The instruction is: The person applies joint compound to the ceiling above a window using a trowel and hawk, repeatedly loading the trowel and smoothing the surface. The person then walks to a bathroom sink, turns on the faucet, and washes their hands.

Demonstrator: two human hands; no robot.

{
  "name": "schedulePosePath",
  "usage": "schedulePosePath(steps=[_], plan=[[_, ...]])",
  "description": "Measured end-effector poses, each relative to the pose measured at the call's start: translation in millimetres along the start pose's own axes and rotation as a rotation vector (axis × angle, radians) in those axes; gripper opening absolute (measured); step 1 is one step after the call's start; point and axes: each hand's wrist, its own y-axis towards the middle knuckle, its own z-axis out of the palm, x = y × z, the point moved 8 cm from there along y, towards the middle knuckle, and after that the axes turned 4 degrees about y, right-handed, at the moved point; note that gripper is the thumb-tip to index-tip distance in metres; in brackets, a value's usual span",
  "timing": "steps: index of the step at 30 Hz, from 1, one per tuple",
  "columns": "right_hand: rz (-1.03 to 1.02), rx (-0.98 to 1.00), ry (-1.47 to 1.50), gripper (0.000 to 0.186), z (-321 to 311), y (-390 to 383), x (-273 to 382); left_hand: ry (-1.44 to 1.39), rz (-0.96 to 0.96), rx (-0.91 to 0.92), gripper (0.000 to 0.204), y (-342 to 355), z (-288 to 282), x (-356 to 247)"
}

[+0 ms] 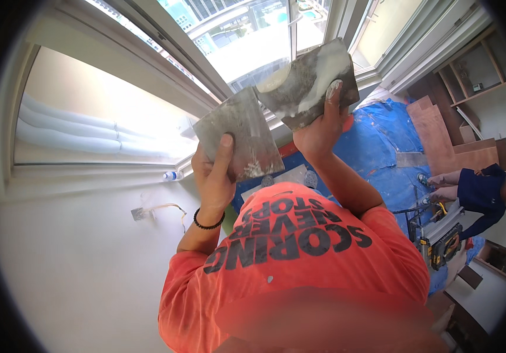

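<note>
Two Smeared Plates Raised at a Bright Window

A person in an orange-red fabric T-shirt (300, 262) lifts two thin, flat plates before a pale window frame (167, 47). The left hand (214, 173) is clamped on a squarish grey plate with a dull, scuffed face (244, 132), the thumb pressed flat on it and pale residue crusted along the lower edge. The right hand (322, 132) grips a darker grey plate streaked with whitish paste (310, 85), its thumb also on the face and whitened at the tip. The plates' near corners meet in view; whether they touch cannot be told.

Bold dark block lettering (288, 232) in three rows crosses the shirt. A black beaded bracelet (207, 222) circles the left wrist.

The window frame edges the space beyond the plates; a smooth off-white wall (88, 259) bounds the left, with loose wires (170, 206) protruding. Below the sill stands out a clear bottle with blue markings (173, 175). To the right, wrinkled blue sheeting (382, 138) stretches toward flat brown boards (435, 132) and a co-worker in dark blue (481, 191), beside a black-and-yellow machine (444, 247).
</note>
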Motion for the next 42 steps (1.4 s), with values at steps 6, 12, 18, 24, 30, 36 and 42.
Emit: schedulePosePath(steps=[6,12,18,24,30,36,42], plan=[[-0.317,0.365,-0.696,0.045,37.8,-23.9,16.3,-0.039,0.017,-0.035,0.037,18.0,-4.2,19.5],[-0.197,0.735,-1.021,0.045,76.7,-44.6,1.5,-0.218,-0.007,-0.103,0.037,48.1,-16.9,12.6],[-0.061,0.88,-1.029,0.048,79.7,-51.9,-15.2,-0.323,0.296,-0.249,0.046,82.1,-49.2,-62.0],[-0.095,0.831,-0.939,0.045,70.1,-40.2,-10.9,0.848,1.858,-0.715,0.036,36.4,-13.6,-343.7],[-0.007,0.699,-0.928,0.045,29.5,-24.9,-12.2,1.732,1.949,-1.209,0.054,91.3,22.2,-478.3],[-0.055,0.587,-0.932,0.041,15.5,-18.2,-2.0,1.833,1.973,-1.221,0.056,117.2,23.2,-503.7],[-0.02,0.572,-0.911,0.041,13.2,-17.0,-5.9,1.911,1.892,-1.277,0.057,127.3,12.9,-516.4]])
